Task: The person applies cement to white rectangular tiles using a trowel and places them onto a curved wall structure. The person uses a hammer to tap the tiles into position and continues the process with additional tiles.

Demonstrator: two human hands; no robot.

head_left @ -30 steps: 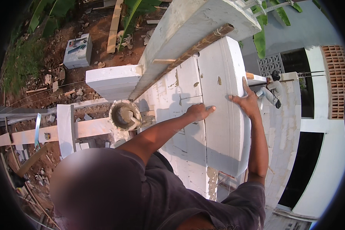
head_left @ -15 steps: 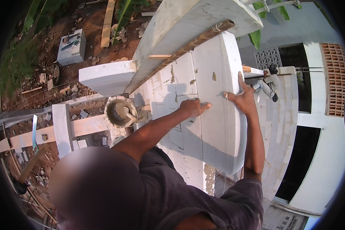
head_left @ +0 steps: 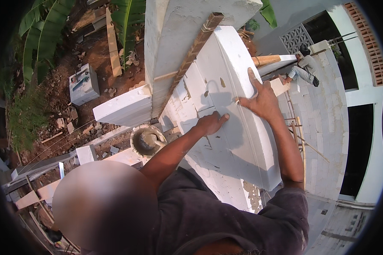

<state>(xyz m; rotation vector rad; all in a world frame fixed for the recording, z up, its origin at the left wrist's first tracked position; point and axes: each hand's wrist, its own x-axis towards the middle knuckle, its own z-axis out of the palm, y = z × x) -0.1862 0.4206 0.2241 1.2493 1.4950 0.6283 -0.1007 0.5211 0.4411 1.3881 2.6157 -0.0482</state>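
A large white building block (head_left: 261, 146) forms the top of a wall (head_left: 200, 91) of similar blocks. My right hand (head_left: 261, 100) grips its upper edge, thumb over the front face and one finger stretched along the top; the other fingertips are partly hidden. Lower on the wall's front face, my left hand (head_left: 212, 124) rests with its thumb stretched out and the fingers loosely bent, nothing held in them. A thin string runs along the block, passing by my right thumb. A bucket (head_left: 135, 146) of grey mortar with a scoop in it stands left of my left forearm.
A grey column (head_left: 166, 38) with a brown batten (head_left: 191, 55) on its edge rises beyond the wall. At left lie a white block (head_left: 86, 87) with tools on it, planks and rubble. Another person (head_left: 304, 70) crouches at far right, beside bamboo poles (head_left: 302, 144).
The whole view has swung, shifting the surroundings. My right hand keeps its grip on the block, and my left hand stays against the wall face, its thumb now pointing more upward.
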